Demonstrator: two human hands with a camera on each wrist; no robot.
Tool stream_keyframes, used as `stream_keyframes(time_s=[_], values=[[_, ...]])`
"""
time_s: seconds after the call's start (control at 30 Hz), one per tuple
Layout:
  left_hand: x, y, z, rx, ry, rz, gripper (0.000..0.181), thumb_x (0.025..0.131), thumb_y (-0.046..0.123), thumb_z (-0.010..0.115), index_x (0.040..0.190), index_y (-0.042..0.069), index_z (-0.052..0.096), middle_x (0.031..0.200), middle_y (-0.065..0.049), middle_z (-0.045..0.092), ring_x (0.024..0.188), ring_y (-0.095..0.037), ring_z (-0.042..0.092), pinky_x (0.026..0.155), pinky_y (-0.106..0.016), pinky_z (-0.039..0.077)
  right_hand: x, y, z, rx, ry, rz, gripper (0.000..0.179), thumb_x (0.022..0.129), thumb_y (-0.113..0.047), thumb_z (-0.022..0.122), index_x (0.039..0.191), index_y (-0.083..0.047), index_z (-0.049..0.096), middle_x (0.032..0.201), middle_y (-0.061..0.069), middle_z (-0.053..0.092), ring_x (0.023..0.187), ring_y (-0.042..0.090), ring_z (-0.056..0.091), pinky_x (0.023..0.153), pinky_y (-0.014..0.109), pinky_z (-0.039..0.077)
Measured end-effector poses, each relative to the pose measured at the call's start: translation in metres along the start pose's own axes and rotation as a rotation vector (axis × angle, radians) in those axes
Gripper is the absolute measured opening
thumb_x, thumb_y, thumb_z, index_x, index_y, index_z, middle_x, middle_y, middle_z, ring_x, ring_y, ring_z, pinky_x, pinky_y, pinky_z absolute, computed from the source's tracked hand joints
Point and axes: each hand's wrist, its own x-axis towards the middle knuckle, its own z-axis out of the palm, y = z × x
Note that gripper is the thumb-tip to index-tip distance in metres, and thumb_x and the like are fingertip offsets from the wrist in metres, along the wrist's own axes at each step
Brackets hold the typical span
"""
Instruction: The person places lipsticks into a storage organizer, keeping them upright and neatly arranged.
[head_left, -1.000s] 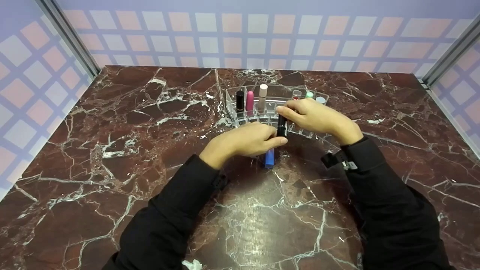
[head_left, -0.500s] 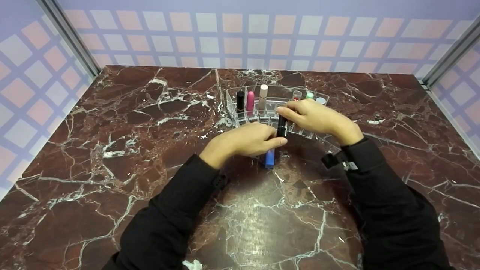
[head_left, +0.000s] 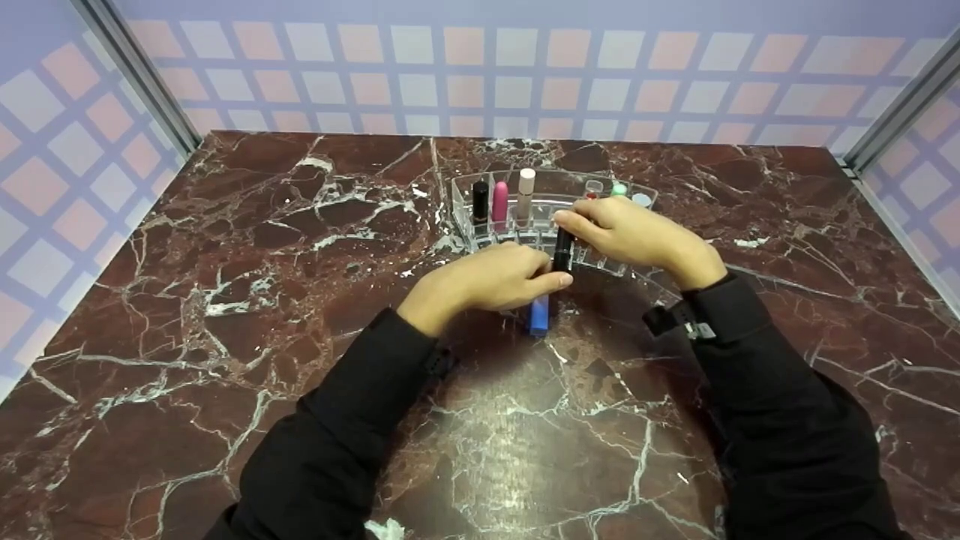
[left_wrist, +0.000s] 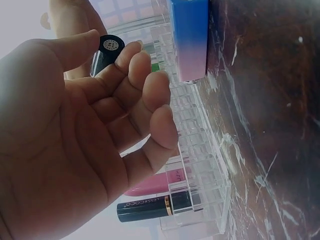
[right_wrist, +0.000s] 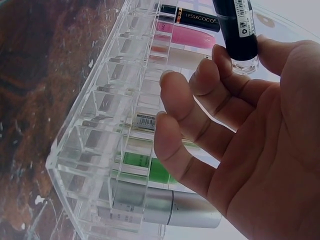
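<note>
Both hands meet at a black lipstick tube (head_left: 563, 251) in front of the clear tiered organizer (right_wrist: 90, 125). My left hand (head_left: 491, 277) pinches its lower end between thumb and index finger; a round label shows on that end in the left wrist view. From above, my right hand (head_left: 637, 232) pinches the other end, where a clear tip (right_wrist: 245, 65) shows beside the fingers in the right wrist view. The tube is held nearly upright. Below the left hand, a blue box (head_left: 539, 315) fading to pink stands at the organizer's front, partly hidden in the head view.
In the organizer's back row stand a black tube (head_left: 480, 202), a pink tube (head_left: 500, 202) and a white-capped tube (head_left: 526, 195). On its right side are a green-capped item (head_left: 619, 189) and a silver tube (right_wrist: 175, 207). Patterned walls (head_left: 465, 82) border the marbled table (head_left: 247, 315).
The left hand has shifted very slightly left and up. Both hands keep hold of the lipstick tube, and the organizer and blue box stay in place.
</note>
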Motion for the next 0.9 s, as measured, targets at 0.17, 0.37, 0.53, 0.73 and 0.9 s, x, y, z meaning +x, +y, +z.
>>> stream_keyframes(time_s=[0.17, 0.37, 0.53, 0.73, 0.9], values=[[0.000, 0.000, 0.000, -0.005, -0.002, 0.003, 0.042, 0.111, 0.041, 0.044, 0.093, 0.008, 0.062, 0.077, -0.001, 0.057, 0.067, -0.015, 0.055, 0.070, -0.034, 0.050, 0.000, 0.000, 0.001, 0.000, 0.006, 0.002, 0.043, 0.112, -0.042, 0.042, 0.091, -0.008, 0.058, 0.072, 0.003, 0.051, 0.063, 0.019, 0.049, 0.065, 0.038, 0.044], [0.000, -0.001, 0.000, -0.003, -0.009, -0.022, 0.042, 0.111, 0.040, 0.044, 0.099, 0.006, 0.065, 0.081, -0.002, 0.062, 0.067, -0.015, 0.057, 0.070, -0.033, 0.052, 0.001, 0.000, 0.001, 0.017, 0.006, 0.019, 0.044, 0.112, -0.043, 0.041, 0.091, -0.009, 0.056, 0.073, 0.004, 0.051, 0.062, 0.020, 0.049, 0.064, 0.038, 0.044], [-0.001, -0.002, -0.002, -0.013, 0.002, -0.036, 0.041, 0.112, 0.039, 0.044, 0.105, 0.005, 0.067, 0.085, -0.003, 0.065, 0.069, -0.016, 0.058, 0.070, -0.033, 0.053, 0.000, 0.000, -0.001, 0.029, 0.024, 0.043, 0.047, 0.112, -0.047, 0.039, 0.100, -0.008, 0.062, 0.078, 0.009, 0.057, 0.064, 0.021, 0.053, 0.066, 0.039, 0.047], [-0.005, -0.005, -0.008, 0.003, 0.061, -0.061, 0.039, 0.112, 0.038, 0.043, 0.102, 0.007, 0.065, 0.081, -0.001, 0.059, 0.068, -0.015, 0.054, 0.069, -0.033, 0.051, 0.000, 0.001, -0.004, 0.024, 0.088, 0.022, 0.045, 0.112, -0.043, 0.041, 0.107, -0.006, 0.065, 0.083, 0.012, 0.063, 0.068, 0.022, 0.056, 0.069, 0.040, 0.048], [-0.009, -0.009, -0.013, -0.015, 0.127, -0.133, 0.037, 0.112, 0.035, 0.043, 0.089, 0.011, 0.060, 0.072, 0.002, 0.051, 0.059, -0.011, 0.046, 0.062, -0.030, 0.048, -0.003, -0.001, -0.008, 0.030, 0.137, 0.021, 0.042, 0.112, -0.043, 0.042, 0.110, -0.007, 0.064, 0.086, 0.011, 0.065, 0.069, 0.021, 0.057, 0.068, 0.038, 0.048]])
